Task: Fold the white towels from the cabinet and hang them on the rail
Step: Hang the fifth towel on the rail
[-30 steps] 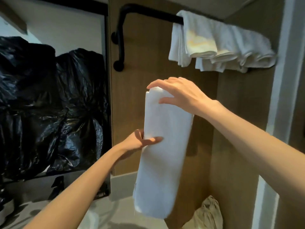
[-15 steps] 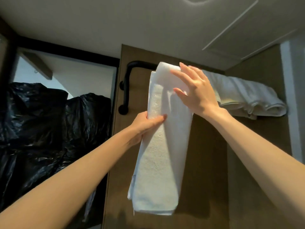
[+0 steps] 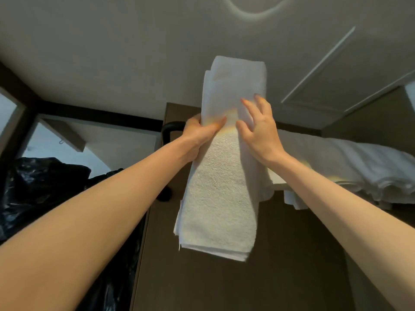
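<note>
Towel (image 3: pixel 222 176) raised, top edge now above rail (image 3: pixel 170 127); left hand (image 3: pixel 199 133) grip pinches its left edge, right hand (image 3: pixel 258 131) spread flat.

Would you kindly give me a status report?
Left hand grips folded towel; right hand open against it. Towel before rail, not hung. Hung towels occupy rail's right.

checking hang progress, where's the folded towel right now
Centre of the head view: the folded towel stands upright between left hand and right hand, before the black rail, left of the hung towels.

Bare forearms, left hand (image 3: pixel 198 134), right hand (image 3: pixel 260 135) (both bare)
</note>
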{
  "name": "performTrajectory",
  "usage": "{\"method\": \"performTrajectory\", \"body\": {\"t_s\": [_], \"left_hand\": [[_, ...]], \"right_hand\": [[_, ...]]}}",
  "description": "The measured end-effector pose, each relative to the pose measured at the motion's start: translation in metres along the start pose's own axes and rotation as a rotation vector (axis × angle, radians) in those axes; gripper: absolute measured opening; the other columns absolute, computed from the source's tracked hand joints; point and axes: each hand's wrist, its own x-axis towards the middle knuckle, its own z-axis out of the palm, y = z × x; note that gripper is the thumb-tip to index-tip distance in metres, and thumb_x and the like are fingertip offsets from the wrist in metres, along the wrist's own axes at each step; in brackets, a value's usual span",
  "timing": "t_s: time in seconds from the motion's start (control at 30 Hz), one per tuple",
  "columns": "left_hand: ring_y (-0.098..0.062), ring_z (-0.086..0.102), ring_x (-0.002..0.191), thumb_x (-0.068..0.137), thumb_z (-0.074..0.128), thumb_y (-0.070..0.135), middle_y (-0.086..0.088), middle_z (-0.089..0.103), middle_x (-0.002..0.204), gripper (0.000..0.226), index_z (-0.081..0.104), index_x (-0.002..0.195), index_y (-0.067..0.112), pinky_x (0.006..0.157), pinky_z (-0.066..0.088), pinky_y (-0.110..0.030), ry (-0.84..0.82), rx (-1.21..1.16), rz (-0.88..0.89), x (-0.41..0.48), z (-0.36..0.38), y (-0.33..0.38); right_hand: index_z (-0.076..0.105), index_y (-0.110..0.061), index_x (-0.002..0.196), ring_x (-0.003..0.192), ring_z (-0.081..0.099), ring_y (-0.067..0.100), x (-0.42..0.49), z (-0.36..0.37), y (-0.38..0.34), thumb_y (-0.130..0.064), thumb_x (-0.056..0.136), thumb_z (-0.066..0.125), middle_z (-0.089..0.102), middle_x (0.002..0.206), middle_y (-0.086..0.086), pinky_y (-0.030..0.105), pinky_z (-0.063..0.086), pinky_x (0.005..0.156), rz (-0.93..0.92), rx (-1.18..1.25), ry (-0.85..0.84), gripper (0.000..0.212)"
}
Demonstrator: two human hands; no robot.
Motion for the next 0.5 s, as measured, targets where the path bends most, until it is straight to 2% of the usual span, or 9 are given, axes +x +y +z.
{"method": "performTrajectory", "body": {"t_s": [0.03,0.07,0.17,0.23,0.3,0.37,0.43,0.5], "left_hand": [[-0.014,0.061,0.094,0.083,0.073,0.036,0.004,0.064,0.104,0.044,0.054,0.119,0.018,0.077,0.047,-0.021,0.026,0.000,0.034,0.005,0.002,-0.002],[-0.014,0.061,0.097,0.084,0.071,0.035,0.004,0.062,0.108,0.049,0.052,0.125,0.018,0.076,0.046,-0.020,0.053,-0.004,0.068,0.009,0.003,-0.005],[-0.016,0.060,0.101,0.089,0.067,0.033,0.003,0.059,0.116,0.056,0.041,0.136,0.019,0.072,0.048,-0.019,0.119,-0.020,0.135,0.017,0.002,-0.010],[-0.015,0.061,0.102,0.089,0.066,0.031,0.002,0.058,0.122,0.060,0.036,0.140,0.023,0.078,0.052,-0.022,0.118,-0.008,0.168,0.016,0.000,-0.014],[-0.011,0.062,0.096,0.087,0.069,0.028,0.002,0.059,0.119,0.062,0.034,0.138,0.027,0.071,0.053,-0.016,0.108,-0.003,0.198,0.005,-0.004,-0.023],[-0.008,0.063,0.086,0.084,0.073,0.029,0.003,0.060,0.108,0.061,0.035,0.132,0.029,0.061,0.052,-0.013,0.097,0.028,0.184,-0.009,-0.010,-0.037],[-0.005,0.063,0.082,0.080,0.076,0.030,0.008,0.059,0.101,0.063,0.036,0.128,0.029,0.057,0.050,-0.013,0.059,0.053,0.136,-0.021,-0.016,-0.055],[-0.007,0.063,0.086,0.077,0.078,0.033,0.008,0.060,0.103,0.066,0.038,0.128,0.028,0.062,0.050,-0.016,0.027,0.076,0.087,-0.026,-0.020,-0.067]], "right_hand": [[0.038,-0.012,0.147,0.145,0.021,0.019,0.006,0.003,0.004,-0.009,0.097,0.053,0.021,0.157,0.011,-0.006,0.010,0.098,-0.010,0.004,0.022,0.052],[0.038,-0.008,0.146,0.143,0.025,0.021,0.012,0.007,0.008,-0.005,0.096,0.053,0.025,0.154,0.013,-0.009,0.010,0.094,-0.018,0.010,0.038,0.053],[0.042,-0.005,0.144,0.140,0.032,0.024,0.029,0.022,0.016,0.000,0.094,0.053,0.032,0.151,0.014,0.002,0.013,0.100,-0.045,0.017,0.080,0.051],[0.045,-0.006,0.142,0.142,0.031,0.023,0.039,0.030,0.020,0.004,0.094,0.051,0.032,0.152,0.012,0.004,0.014,0.102,-0.033,0.052,0.097,0.050],[0.046,-0.007,0.141,0.144,0.026,0.020,0.048,0.038,0.026,0.007,0.095,0.046,0.029,0.155,0.010,0.003,0.017,0.106,-0.003,0.122,0.112,0.048],[0.049,-0.006,0.138,0.145,0.023,0.019,0.056,0.043,0.030,0.007,0.097,0.042,0.025,0.155,0.009,0.009,0.023,0.109,0.021,0.141,0.165,0.043],[0.054,-0.002,0.132,0.144,0.024,0.019,0.063,0.049,0.036,0.009,0.096,0.040,0.026,0.154,0.010,-0.004,0.023,0.095,0.059,0.130,0.210,0.040],[0.057,-0.002,0.128,0.143,0.028,0.023,0.070,0.058,0.045,0.007,0.095,0.043,0.030,0.153,0.014,-0.004,0.015,0.093,0.035,0.056,0.194,0.037]]}}
